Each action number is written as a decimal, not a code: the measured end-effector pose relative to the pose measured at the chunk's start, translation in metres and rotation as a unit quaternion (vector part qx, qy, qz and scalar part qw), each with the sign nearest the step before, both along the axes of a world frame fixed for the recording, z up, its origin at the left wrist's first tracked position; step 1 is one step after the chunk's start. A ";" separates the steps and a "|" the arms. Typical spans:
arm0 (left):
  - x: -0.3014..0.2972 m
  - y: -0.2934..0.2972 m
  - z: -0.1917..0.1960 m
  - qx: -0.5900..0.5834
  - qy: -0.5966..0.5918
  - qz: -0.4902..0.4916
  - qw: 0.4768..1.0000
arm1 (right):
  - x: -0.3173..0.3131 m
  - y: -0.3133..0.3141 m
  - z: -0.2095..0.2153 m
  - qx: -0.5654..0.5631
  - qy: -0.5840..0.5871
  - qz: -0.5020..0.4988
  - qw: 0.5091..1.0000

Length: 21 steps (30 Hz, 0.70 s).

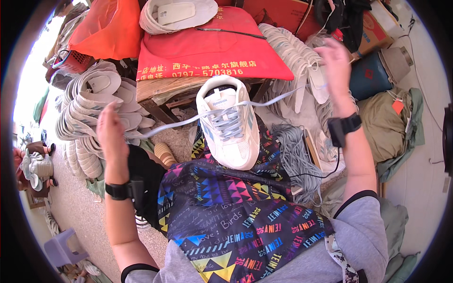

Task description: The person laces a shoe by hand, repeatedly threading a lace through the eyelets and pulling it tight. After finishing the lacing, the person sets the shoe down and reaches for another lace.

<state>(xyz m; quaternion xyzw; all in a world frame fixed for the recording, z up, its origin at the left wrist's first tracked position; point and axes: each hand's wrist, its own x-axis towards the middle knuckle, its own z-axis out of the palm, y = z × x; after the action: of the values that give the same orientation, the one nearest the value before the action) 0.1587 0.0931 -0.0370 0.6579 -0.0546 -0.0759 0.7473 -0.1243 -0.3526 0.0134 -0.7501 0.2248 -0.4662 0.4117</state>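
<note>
A white sneaker [238,141] with blue-grey side stripes rests toe toward me on my patterned apron [226,198], against the edge of a low wooden table. Its pale blue shoelace [231,123] crosses the tongue in several rows, and its two loose ends stretch out to either side. At the left, my left hand [112,134] is closed on one lace end, with the thumb side up. My right hand [336,70], raised higher and blurred, has the other end running to its palm; its fingertips are smeared.
Stacked pale shoe uppers [85,108] stand at the left, and more uppers [292,61] at the right. A red cloth [203,52] covers the table, with a thin dark tool [231,33] on it. Grey-blue laces [297,155] lie bundled right of the sneaker. A lilac stool [66,247] is lower left.
</note>
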 end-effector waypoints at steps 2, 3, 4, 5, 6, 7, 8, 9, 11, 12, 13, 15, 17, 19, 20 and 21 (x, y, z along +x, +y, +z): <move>-0.031 -0.028 -0.003 0.026 0.004 -0.073 0.997 | 0.022 0.054 -0.013 0.096 0.083 0.128 0.984; -0.041 -0.038 -0.007 0.040 -0.004 -0.128 0.991 | 0.029 0.078 -0.019 0.154 0.134 0.189 0.961; -0.050 -0.050 -0.009 0.053 -0.012 -0.186 0.981 | 0.033 0.094 -0.030 0.182 0.155 0.232 0.943; -0.064 -0.060 -0.009 0.049 -0.017 -0.215 0.975 | 0.037 0.112 -0.035 0.193 0.182 0.267 0.926; -0.075 -0.070 -0.009 0.045 -0.022 -0.245 0.968 | 0.038 0.125 -0.038 0.184 0.196 0.278 0.922; -0.082 -0.075 -0.011 0.043 -0.014 -0.278 0.960 | 0.039 0.135 -0.041 0.174 0.215 0.275 0.921; -0.086 -0.077 -0.015 0.040 -0.007 -0.311 0.950 | 0.039 0.142 -0.042 0.163 0.234 0.270 0.919; -0.090 -0.079 -0.019 0.034 0.013 -0.326 0.945 | 0.037 0.145 -0.041 0.162 0.234 0.269 0.920; -0.099 -0.080 -0.021 0.062 0.014 -0.347 0.936 | 0.035 0.150 -0.037 0.072 0.305 0.261 0.913; -0.102 -0.081 -0.022 0.068 0.021 -0.356 0.932 | 0.035 0.151 -0.035 0.072 0.306 0.261 0.913; -0.103 -0.081 -0.024 0.068 0.022 -0.355 0.932 | 0.035 0.153 -0.032 0.011 0.315 0.243 0.917; -0.105 -0.082 -0.027 0.075 0.024 -0.370 0.926 | 0.036 0.157 -0.028 -0.049 0.324 0.225 0.917; -0.109 -0.080 -0.025 0.089 0.036 -0.366 0.926 | 0.037 0.162 -0.026 -0.204 0.318 0.192 0.906; -0.110 -0.081 -0.026 0.104 0.047 -0.361 0.925 | 0.038 0.168 -0.026 -0.246 0.339 0.186 0.889; -0.110 -0.082 -0.028 0.108 0.039 -0.360 0.926 | 0.039 0.170 -0.027 -0.288 0.359 0.179 0.869; -0.109 -0.082 -0.029 0.111 0.031 -0.358 0.926 | 0.041 0.171 -0.028 -0.287 0.359 0.182 0.869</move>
<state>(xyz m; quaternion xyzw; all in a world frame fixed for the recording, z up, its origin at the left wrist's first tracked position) 0.0499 0.0108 -0.0665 0.6709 -0.2543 -0.3645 0.5936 -0.0838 -0.1815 -0.0147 -0.9784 0.0734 -0.1257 0.1467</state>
